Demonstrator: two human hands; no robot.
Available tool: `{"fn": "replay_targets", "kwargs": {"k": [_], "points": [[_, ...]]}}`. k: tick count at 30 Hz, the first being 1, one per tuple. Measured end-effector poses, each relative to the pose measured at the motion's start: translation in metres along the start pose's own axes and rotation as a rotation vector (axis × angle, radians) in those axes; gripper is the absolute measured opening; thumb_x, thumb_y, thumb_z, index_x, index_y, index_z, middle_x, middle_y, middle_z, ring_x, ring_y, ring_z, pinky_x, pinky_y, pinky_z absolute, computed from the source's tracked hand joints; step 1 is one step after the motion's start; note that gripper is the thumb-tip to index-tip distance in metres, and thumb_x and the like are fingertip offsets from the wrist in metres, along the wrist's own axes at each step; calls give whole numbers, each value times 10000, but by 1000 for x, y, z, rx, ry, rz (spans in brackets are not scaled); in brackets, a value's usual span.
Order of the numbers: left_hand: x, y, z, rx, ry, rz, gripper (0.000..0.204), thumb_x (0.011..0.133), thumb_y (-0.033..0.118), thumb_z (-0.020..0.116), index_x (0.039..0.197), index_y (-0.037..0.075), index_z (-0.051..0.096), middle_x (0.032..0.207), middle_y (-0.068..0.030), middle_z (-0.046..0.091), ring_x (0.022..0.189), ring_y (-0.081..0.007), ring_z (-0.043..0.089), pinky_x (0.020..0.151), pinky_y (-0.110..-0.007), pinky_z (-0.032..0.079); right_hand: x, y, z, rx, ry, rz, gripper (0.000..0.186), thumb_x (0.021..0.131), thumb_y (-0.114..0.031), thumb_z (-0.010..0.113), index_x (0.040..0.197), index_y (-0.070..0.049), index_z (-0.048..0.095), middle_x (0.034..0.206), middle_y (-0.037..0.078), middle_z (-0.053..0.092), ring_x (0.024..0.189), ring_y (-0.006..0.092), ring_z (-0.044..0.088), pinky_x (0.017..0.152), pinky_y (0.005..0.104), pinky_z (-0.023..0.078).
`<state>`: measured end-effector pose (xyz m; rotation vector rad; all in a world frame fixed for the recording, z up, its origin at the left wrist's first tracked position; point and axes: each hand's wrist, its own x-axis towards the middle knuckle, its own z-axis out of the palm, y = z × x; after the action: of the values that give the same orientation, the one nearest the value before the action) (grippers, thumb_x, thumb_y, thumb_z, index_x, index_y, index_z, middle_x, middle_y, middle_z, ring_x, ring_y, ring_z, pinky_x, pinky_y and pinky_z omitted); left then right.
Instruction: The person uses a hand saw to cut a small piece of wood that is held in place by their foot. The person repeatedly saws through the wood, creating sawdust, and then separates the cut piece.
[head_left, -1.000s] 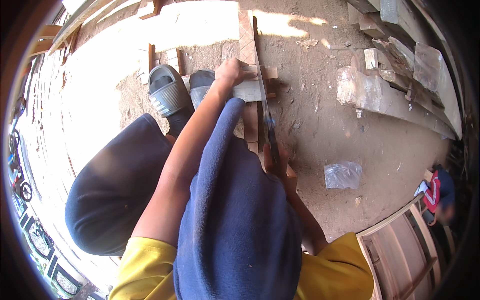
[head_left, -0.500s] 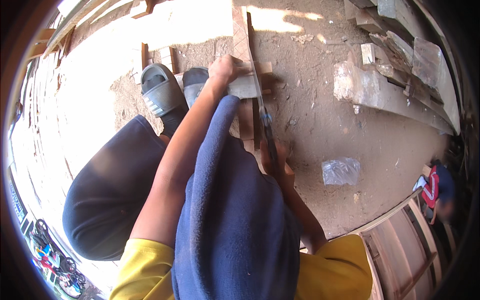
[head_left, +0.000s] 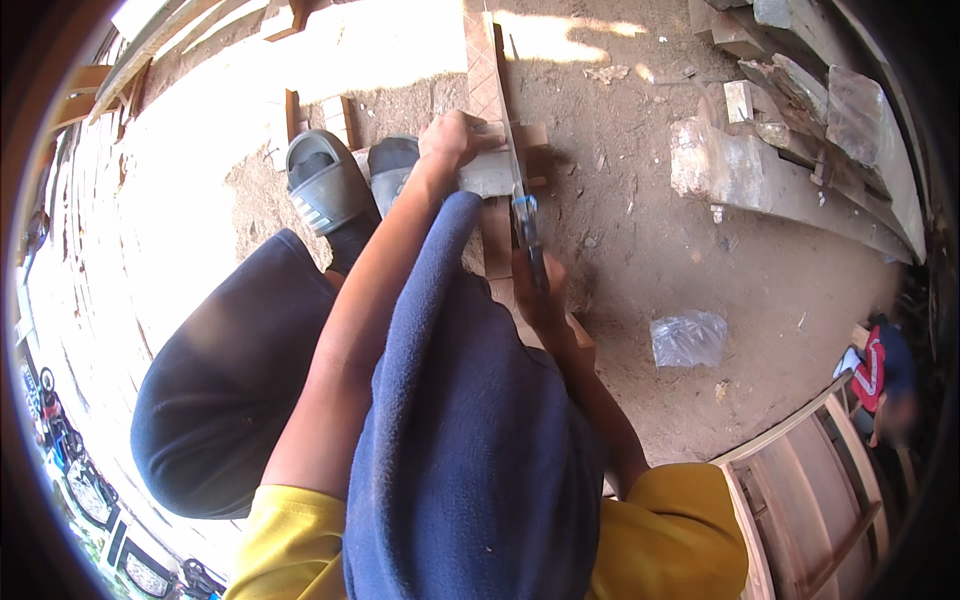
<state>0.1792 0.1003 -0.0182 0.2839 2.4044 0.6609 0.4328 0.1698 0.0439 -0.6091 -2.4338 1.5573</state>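
Observation:
My left hand (head_left: 452,138) is closed over a small wooden piece (head_left: 490,136) and presses it down. Under it a grey weathered board (head_left: 485,176) lies across a long reddish plank (head_left: 482,75). My right hand (head_left: 540,285) is wrapped round the dark handle of a handsaw (head_left: 528,218), which has a blue part near the blade. The thin blade points away from me, along the right side of my left hand and against the wood. Part of the right hand's grip is blurred, and dark blue cloth hides the near end of the plank.
My feet in grey slide sandals (head_left: 330,182) are beside the board at left. A heap of rough timber (head_left: 760,180) lies at the far right. A clear plastic bag (head_left: 688,338) rests on the dirt floor, with a wooden frame (head_left: 800,490) and another person (head_left: 885,375) at the right edge.
My right hand and the saw have moved forward, away from me, along the wood. My left hand stays in place on the wooden piece.

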Motion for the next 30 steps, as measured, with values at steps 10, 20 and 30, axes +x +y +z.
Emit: {"fn": "replay_targets", "kwargs": {"k": [10,20,30], "points": [[-9,17,-9,7,-33,-2,584,668,571,748,1075,155,703,1052,-138,683,1028,-285,634,936,-377,463,2,3,2,-42,60,-91,112,866,-60,576,781,10,554,598,125,508,487,206,519,464,357,386],[-3,5,-10,-32,-18,52,593,673,582,739,1074,147,703,1070,-146,676,1040,-280,631,938,-388,455,15,1,-8,160,9,171,161,868,-67,575,726,-1,538,568,122,505,485,224,520,457,378,363],[-10,19,-12,36,19,68,550,706,538,726,1080,136,702,1018,-125,693,959,-258,659,883,-375,491,11,-2,0,128,63,100,189,876,-77,583,716,-4,514,555,84,490,476,188,508,440,348,349]]}}
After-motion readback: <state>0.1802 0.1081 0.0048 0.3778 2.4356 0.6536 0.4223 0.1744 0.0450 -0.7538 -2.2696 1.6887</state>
